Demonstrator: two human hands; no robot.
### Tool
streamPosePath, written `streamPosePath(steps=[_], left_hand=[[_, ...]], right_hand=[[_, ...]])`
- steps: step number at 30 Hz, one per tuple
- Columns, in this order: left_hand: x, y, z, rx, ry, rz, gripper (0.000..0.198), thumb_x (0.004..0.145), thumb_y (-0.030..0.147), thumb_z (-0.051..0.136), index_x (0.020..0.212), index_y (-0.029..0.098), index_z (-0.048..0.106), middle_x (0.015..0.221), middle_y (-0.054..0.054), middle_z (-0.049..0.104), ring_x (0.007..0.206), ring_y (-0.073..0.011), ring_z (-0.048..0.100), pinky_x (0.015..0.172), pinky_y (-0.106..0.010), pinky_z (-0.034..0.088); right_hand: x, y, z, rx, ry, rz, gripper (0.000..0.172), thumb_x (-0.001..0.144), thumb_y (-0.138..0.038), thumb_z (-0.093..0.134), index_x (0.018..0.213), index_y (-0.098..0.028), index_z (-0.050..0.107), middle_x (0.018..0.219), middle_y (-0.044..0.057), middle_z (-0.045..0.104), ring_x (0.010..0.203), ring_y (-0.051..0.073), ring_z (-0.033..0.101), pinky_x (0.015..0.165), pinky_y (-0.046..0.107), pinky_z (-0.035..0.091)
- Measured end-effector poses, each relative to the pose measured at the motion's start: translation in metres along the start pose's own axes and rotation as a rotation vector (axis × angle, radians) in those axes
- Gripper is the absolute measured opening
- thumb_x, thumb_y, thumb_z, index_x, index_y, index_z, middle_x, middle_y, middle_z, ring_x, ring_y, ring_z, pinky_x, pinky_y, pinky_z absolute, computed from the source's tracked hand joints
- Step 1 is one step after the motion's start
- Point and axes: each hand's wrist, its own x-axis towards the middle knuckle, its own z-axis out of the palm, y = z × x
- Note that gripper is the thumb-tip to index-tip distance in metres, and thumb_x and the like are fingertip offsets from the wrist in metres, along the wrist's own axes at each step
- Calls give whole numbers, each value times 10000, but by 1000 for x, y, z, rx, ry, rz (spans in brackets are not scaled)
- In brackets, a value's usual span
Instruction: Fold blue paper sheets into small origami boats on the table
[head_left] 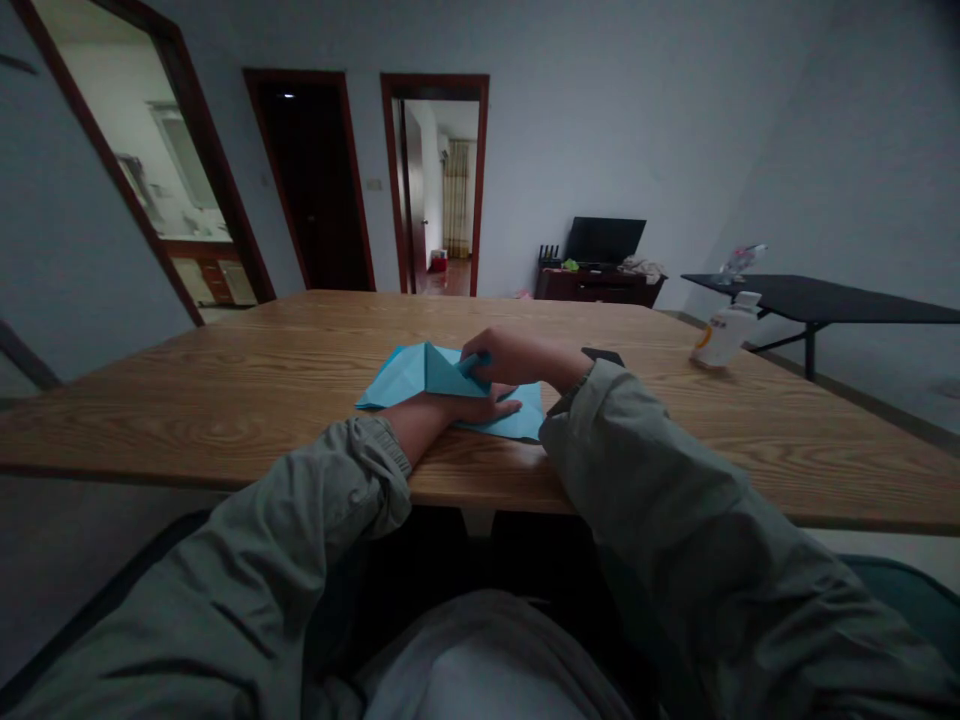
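Note:
A sheet of light blue paper with fold creases lies near the front edge of the wooden table, one part of it raised in a peak. My left hand rests flat on the lower part of the paper, fingers stretched to the right, partly under the raised flap. Above it, my right hand pinches the flap's right end between thumb and fingers. The raised flap hides part of my left hand.
The wooden table spreads to both sides. A dark flat object lies beyond my right wrist. At the right stands a white bottle. Behind it is a black folding table; a monitor sits on a far cabinet.

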Motion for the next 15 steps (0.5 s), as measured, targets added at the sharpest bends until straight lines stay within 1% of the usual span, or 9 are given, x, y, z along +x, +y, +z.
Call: streamPosePath(steps=[3,6,9,11,13,15], left_hand=[[-3,3,-5,18,6,-20,611,910,617,333,1432,312,420,1544,20,355,1432,-342,243,1182,-465,127],[-4,4,-6,30,16,-17,606,907,621,336,1413,309,453,1542,20,359,1426,-343,251,1178,-461,148],[-1,2,-3,2,0,-14,626,912,622,320,1435,293,423,1550,-1,345,1421,-327,273,1168,-451,180],[1,-2,-2,-23,-17,4,642,917,623,302,1464,293,370,1555,-10,334,1429,-307,265,1160,-444,202],[3,-8,-2,-22,-48,17,671,909,636,304,1480,284,338,1560,-26,321,1432,-297,264,1150,-442,227],[3,-14,-5,-5,-90,11,692,902,635,316,1481,258,341,1568,-51,297,1427,-297,279,1147,-443,236]], right_hand=[[-2,-7,0,3,40,-10,148,740,-159,571,820,-205,687,761,14,682,640,131,513,588,259,318],[-2,-12,0,1,48,-22,147,743,-168,567,825,-200,686,777,20,684,660,135,527,604,256,326],[-1,-10,-1,-27,43,-11,158,732,-155,562,825,-188,687,788,26,689,659,133,534,604,250,336],[0,-1,1,-55,42,15,156,729,-148,562,811,-181,690,780,31,691,661,136,541,612,249,348],[0,15,5,-63,63,47,170,732,-147,559,825,-176,699,784,36,695,676,142,556,624,246,365],[-3,36,11,-17,146,89,249,736,-148,556,934,-176,705,847,42,707,716,152,581,637,240,388]])
